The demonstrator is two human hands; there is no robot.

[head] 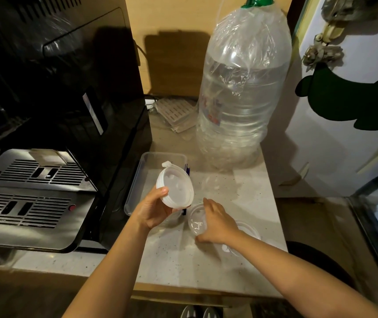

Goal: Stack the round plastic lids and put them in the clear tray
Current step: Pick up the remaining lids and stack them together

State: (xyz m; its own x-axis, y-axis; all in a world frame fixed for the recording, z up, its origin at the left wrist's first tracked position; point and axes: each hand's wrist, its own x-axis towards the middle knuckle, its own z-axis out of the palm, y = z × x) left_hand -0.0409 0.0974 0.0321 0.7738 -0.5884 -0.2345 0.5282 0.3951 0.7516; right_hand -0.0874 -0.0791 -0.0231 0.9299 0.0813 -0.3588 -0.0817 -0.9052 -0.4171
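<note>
My left hand (152, 208) holds a small stack of round translucent lids (176, 187), tilted, just above the near right part of the clear tray (137, 177). My right hand (216, 220) rests over another clear round lid (197, 220) lying on the pale counter, fingers spread around its rim. More clear lids (248, 229) lie partly hidden under my right wrist and forearm. The tray sits beside the black machine, and its near end is hidden by my left hand.
A black coffee machine (57, 111) with a metal drip grate (34, 187) stands on the left. A large clear water bottle in a plastic bag (240, 92) stands at the back. A white slotted part (175, 111) lies behind the tray. The counter (206, 260) ends on the right.
</note>
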